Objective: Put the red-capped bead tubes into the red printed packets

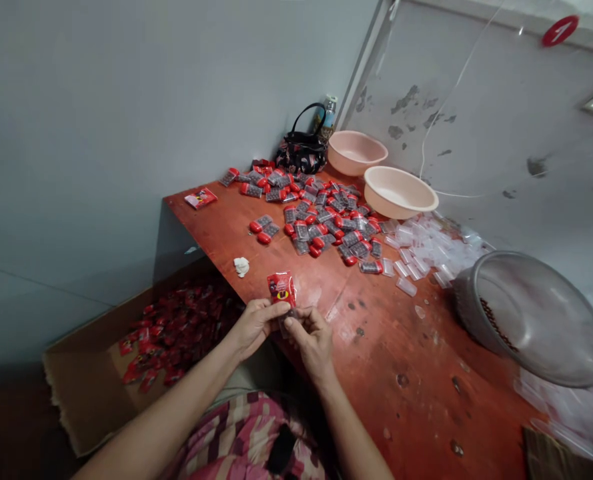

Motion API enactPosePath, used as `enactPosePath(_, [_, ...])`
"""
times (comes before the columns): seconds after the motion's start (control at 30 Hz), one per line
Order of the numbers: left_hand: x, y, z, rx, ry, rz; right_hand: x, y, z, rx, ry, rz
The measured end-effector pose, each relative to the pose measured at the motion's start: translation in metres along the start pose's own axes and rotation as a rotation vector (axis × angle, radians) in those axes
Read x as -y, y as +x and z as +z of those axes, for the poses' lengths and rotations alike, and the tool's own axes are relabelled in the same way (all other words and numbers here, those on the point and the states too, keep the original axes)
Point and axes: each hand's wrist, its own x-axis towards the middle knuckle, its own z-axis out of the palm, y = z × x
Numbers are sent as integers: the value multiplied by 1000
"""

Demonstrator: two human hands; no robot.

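Over the surface's (381, 373) near edge, the left hand (256, 327) pinches a red printed packet (281, 283) and the right hand (315, 343) clamps a dark-filled case (283, 326) just below it (mostly hidden by fingers). Beyond them, red-capped cases (326, 217) lie heaped toward the far edge, alongside loose clear plastic sleeves (416, 263), while a grey basin (541, 300) stands farther right.

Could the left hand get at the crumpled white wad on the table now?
Probably yes: the white wad lies close beyond the left hand with nothing visible between them, though that hand would likely have to release the red packet first.
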Motion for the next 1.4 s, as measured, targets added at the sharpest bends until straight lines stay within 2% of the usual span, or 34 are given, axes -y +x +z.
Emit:
enactPosePath(0.1, [3, 0, 1, -30, -15, 20, -1, 1, 2, -32, 13, -14])
enactPosePath(0.3, [6, -4, 4, -165, -108, 159, -2, 1, 6, 24, 173, 117])
enactPosePath(0.4, [1, -6, 4, -162, -175, 188, 2, -4, 8, 35, 144, 111])
enactPosePath(0.5, [-1, -8, 5, -176, -138, 210, 3, -10, 12, -24, 99, 90])
enactPosePath(0.67, [14, -12, 6, -272, -63, 219, -7, -10, 18, -105, 63, -1])
enactPosePath(0.8, [24, -14, 5, -259, -93, 204, -8, -7, 15, -47, 112, 58])
enactPosePath(1.0, [13, -21, -1, -218, -167, 173, -1, -13, 10, 110, 77, 48])
enactPosePath(1.13, [16, -30, -1, -233, -202, 155, -3, -7, 19, 67, 146, 72])
enactPosePath(1.27, [13, -39, -13, -273, -274, 195, -2, 1, 30, 106, 198, 124])
enactPosePath(1.4, [6, -48, -39, -455, -351, 299, 4, 1, 23, 66, 172, 102])
